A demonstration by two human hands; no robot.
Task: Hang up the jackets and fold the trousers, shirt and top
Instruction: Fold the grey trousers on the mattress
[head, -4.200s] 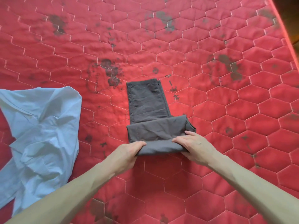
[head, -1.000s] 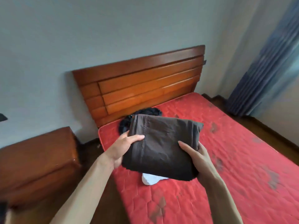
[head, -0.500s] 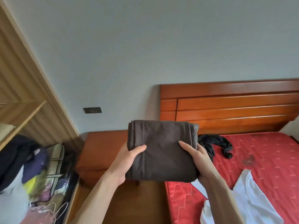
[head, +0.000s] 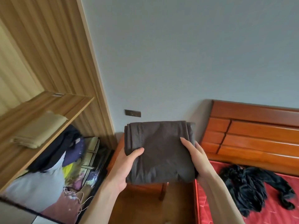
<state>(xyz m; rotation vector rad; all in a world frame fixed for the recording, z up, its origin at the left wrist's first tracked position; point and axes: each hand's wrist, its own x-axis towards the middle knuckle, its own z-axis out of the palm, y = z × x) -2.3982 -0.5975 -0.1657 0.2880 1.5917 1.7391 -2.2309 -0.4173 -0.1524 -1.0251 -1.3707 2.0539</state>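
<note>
Folded dark-brown trousers (head: 159, 151), compact square, held between hands.

The folded trousers (head: 161, 152) are a dark brown, squarish bundle held flat in the air, in front of the wooden nightstand (head: 155, 186). A black fuzzy jacket (head: 252, 185) lies crumpled on the red bed, right of the nightstand.

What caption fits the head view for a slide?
Both hands, left hand and right hand, hold folded dark trousers before an open wardrobe shelf.
</note>
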